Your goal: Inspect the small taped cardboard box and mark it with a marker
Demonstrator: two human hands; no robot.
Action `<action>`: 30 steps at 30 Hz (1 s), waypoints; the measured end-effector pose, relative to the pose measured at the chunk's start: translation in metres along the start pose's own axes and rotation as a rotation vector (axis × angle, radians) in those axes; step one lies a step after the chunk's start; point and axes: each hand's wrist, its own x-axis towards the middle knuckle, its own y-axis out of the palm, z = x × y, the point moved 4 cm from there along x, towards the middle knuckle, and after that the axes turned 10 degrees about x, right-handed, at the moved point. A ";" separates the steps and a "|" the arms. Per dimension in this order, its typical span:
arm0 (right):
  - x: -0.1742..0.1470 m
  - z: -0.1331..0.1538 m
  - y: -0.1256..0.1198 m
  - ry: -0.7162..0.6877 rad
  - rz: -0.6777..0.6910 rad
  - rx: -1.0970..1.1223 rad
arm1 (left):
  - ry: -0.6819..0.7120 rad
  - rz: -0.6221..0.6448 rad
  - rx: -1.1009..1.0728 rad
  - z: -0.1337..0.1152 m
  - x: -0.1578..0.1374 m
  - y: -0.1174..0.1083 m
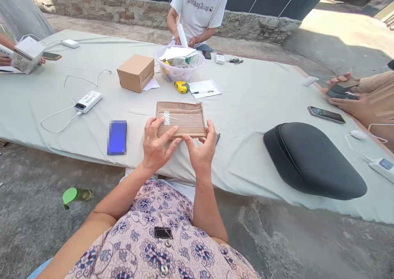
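A shallow brown box (184, 123) lies before me on the cloth-covered table, tilted slightly towards me. It has a blue-and-white patterned strip near its left end, pale thread-like lines across it and fine dark strands along its far right edge. My left hand (158, 145) rests on the box with fingers spread, one fingertip touching the patterned strip. With thumb at the near edge and fingers around the right corner, my right hand (203, 149) grips the box. Beside the right hand, a dark pointed thing (218, 139) shows in part; its kind is hidden.
Left are a blurred blue rectangle (117, 137) and a white power bank (88, 102) with cable. Farther back stand a cardboard box (135, 73), a pink basin (181, 71), a yellow tape measure (181, 87) and paper (212, 87). A black cushion (317, 160) lies right. Other people sit around.
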 end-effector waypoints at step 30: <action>0.006 -0.009 -0.024 0.140 0.260 0.258 | -0.580 0.323 -0.694 0.046 0.009 -0.002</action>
